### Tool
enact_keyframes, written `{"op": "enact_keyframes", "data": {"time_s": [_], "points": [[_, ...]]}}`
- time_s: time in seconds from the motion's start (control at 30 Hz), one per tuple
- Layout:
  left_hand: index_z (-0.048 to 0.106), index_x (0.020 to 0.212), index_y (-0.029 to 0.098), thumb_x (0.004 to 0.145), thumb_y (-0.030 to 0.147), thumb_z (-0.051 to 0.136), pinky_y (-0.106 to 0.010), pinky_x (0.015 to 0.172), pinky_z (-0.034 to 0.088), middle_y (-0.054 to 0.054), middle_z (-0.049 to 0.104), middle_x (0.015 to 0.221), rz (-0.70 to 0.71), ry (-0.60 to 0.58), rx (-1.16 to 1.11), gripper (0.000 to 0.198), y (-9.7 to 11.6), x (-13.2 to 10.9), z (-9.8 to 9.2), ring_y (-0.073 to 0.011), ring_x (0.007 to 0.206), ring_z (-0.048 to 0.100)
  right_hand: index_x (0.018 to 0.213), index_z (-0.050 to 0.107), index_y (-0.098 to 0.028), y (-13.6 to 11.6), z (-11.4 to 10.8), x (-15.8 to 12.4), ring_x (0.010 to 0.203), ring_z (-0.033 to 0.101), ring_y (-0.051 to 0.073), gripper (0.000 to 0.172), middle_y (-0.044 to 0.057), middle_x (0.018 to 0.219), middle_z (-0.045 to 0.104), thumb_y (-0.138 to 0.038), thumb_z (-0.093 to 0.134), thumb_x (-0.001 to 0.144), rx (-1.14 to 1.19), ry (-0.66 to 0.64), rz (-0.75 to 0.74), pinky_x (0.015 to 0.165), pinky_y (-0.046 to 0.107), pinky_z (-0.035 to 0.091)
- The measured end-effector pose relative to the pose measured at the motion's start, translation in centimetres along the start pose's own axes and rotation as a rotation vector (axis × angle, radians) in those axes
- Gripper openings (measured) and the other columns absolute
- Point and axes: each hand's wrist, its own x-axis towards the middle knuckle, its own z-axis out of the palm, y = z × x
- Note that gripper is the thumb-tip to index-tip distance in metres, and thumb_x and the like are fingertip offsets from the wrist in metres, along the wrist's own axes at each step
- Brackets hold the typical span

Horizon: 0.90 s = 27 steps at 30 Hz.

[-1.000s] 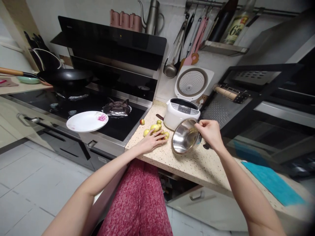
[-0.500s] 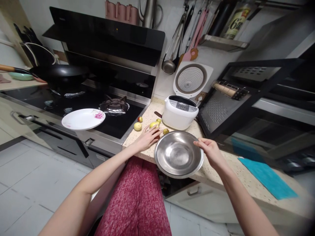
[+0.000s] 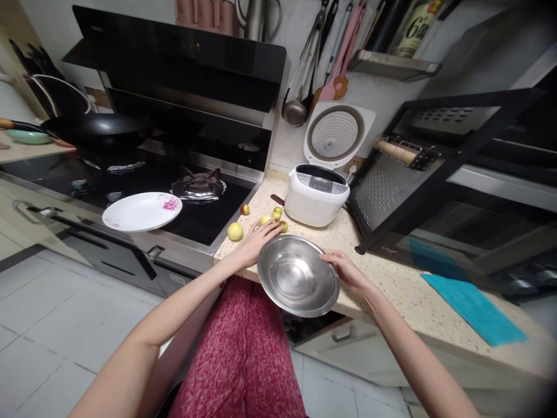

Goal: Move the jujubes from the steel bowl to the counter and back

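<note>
My right hand [image 3: 346,270] grips the rim of an empty stainless steel bowl [image 3: 298,276], thumb inside, at the counter's front edge. To the left of the bowl, my left hand [image 3: 256,241] reaches over the counter with fingers stretched out. Its fingertips are at a few small yellow-green fruits [image 3: 284,226], partly covering a yellow fruit [image 3: 265,220]. A larger pale yellow fruit [image 3: 235,231] lies left of that hand, near the counter's left edge. Behind it sits a small red-and-yellow fruit [image 3: 245,209]. The exact kind of fruit is unclear.
A white rice cooker [image 3: 317,197] with its lid up stands behind the fruit, a dark-handled utensil [image 3: 277,200] beside it. On the left, a flowered white plate [image 3: 141,212] overhangs the stove's front. A wok [image 3: 102,130] rests on the far burner. A teal cloth [image 3: 474,307] lies right.
The bowl and my right hand have moved left, closer to my left hand. The larger pale yellow fruit has shifted left and nearer, and the small fruits lie closer together by my left fingertips.
</note>
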Motion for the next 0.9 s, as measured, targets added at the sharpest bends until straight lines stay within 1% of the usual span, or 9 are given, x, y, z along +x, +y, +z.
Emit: {"op": "enact_keyframes", "data": {"time_s": [0.13,0.23,0.33,0.43,0.53,0.6,0.67,0.77,0.9], "points": [[0.03,0.163,0.023,0.1,0.031,0.055,-0.057,0.132,0.014,-0.016,0.042,0.165,-0.008,0.01,0.05,0.069,-0.2,-0.1,0.1,-0.0327,0.161,0.027,0.06,0.053,-0.02,-1.0,-0.9,1.2,0.046,0.04,0.009,0.057,-0.004,0.05,0.048,-0.071,0.076,0.07,-0.299,-0.078,-0.04,0.047,0.023,0.031],[0.029,0.163,0.021,0.101,0.03,0.054,-0.058,0.131,0.017,-0.016,0.041,0.165,-0.013,0.004,0.069,0.068,-0.2,-0.2,0.0,-0.0326,0.161,0.026,0.058,0.05,-0.021,-2.3,-2.0,2.6,0.048,0.043,0.011,0.064,-0.004,0.049,0.047,-0.08,0.062,0.078,-0.523,-0.028,-0.167,0.052,0.025,0.035],[0.029,0.163,0.02,0.102,0.032,0.055,-0.058,0.131,0.02,-0.017,0.041,0.166,-0.01,0.024,0.051,0.067,0.0,-0.3,-0.2,-0.0327,0.16,0.029,0.057,0.047,-0.022,-3.5,-2.6,4.8,0.049,0.044,0.012,0.063,-0.002,0.047,0.048,-0.078,0.056,0.084,-0.655,0.01,-0.311,0.057,0.027,0.038],[0.031,0.163,0.02,0.106,0.032,0.049,-0.058,0.129,0.028,-0.017,0.043,0.164,-0.027,0.089,-0.011,0.061,0.3,-0.3,-0.5,-0.0321,0.158,0.034,0.061,0.052,-0.021,-4.0,-2.5,7.4,0.049,0.046,0.014,0.06,-0.001,0.049,0.051,-0.076,0.056,0.085,-0.696,0.033,-0.405,0.055,0.028,0.037],[0.034,0.162,0.023,0.109,0.031,0.04,-0.057,0.125,0.036,-0.017,0.046,0.162,-0.055,0.159,-0.109,0.054,0.7,-0.5,-0.8,-0.0308,0.154,0.04,0.064,0.054,-0.021,-3.5,-2.4,9.3,0.053,0.049,0.015,0.056,0.0,0.053,0.054,-0.072,0.054,0.088,-0.706,0.083,-0.516,0.057,0.028,0.038],[0.034,0.162,0.025,0.109,0.033,0.045,-0.056,0.125,0.038,-0.016,0.047,0.161,-0.032,0.173,-0.171,0.055,0.9,-0.7,-1.0,-0.0307,0.153,0.043,0.066,0.055,-0.02,-2.8,-2.5,9.9,0.059,0.052,0.016,0.052,0.002,0.06,0.058,-0.066,0.056,0.089,-0.7,0.102,-0.555,0.06,0.029,0.039],[0.035,0.162,0.027,0.107,0.034,0.051,-0.056,0.127,0.038,-0.015,0.047,0.162,0.014,0.159,-0.204,0.058,1.0,-0.8,-1.2,-0.0309,0.153,0.043,0.076,0.062,-0.018,-2.1,-3.0,9.8,0.069,0.058,0.019,0.044,0.005,0.074,0.067,-0.059,0.058,0.091,-0.707,0.073,-0.583,0.064,0.029,0.042],[0.044,0.158,0.027,0.107,0.033,0.05,-0.056,0.127,0.039,-0.013,0.051,0.159,0.071,0.167,-0.225,0.051,1.0,-0.9,-1.5,-0.0303,0.153,0.044,0.097,0.07,-0.017,-1.6,-3.9,9.0,0.083,0.064,0.021,0.035,0.009,0.099,0.074,-0.051,0.059,0.095,-0.74,-0.043,-0.617,0.069,0.029,0.046],[0.055,0.15,0.025,0.111,0.031,0.039,-0.054,0.125,0.041,-0.012,0.06,0.151,0.03,0.272,-0.282,0.043,1.2,-0.8,-1.8,-0.0274,0.147,0.052,0.099,0.071,-0.018,-2.2,-4.7,8.2,0.084,0.065,0.02,0.032,0.008,0.102,0.073,-0.048,0.065,0.095,-0.776,-0.18,-0.595,0.072,0.029,0.047]]}}
